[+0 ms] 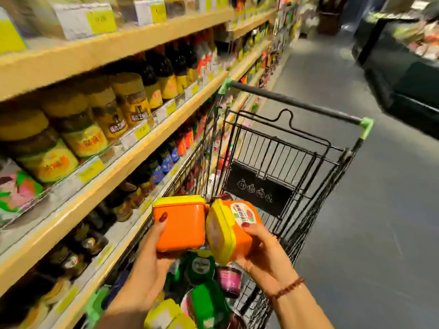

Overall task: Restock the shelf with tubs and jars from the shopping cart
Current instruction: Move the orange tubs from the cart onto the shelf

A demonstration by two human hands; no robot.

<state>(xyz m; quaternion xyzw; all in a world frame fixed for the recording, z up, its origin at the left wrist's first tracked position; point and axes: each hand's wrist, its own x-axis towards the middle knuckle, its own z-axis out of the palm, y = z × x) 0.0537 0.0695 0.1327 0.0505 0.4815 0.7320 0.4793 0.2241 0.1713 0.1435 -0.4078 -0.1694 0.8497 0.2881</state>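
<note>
Two orange tubs are up at once, so neither hand is free, and that's my worry. Biggest thing first: the shelf [114, 167] on my left is crammed with stocked jars [78, 129], and I can't spot an open slot from here, so pushing a tub in could nudge one off the edge. The shopping cart [297, 103] sits just beside it, with loose jars [199, 267] under my hands, so anything I drop lands on them. The left tub [183, 224] is upright, with my left hand [147, 264] curled round its side from below. The right tub [240, 224] is tipped over, lid facing the other tub, and my right hand [263, 255] is wrapped round its base. The tubs look about touching, so one bump could loosen either hold.
</note>
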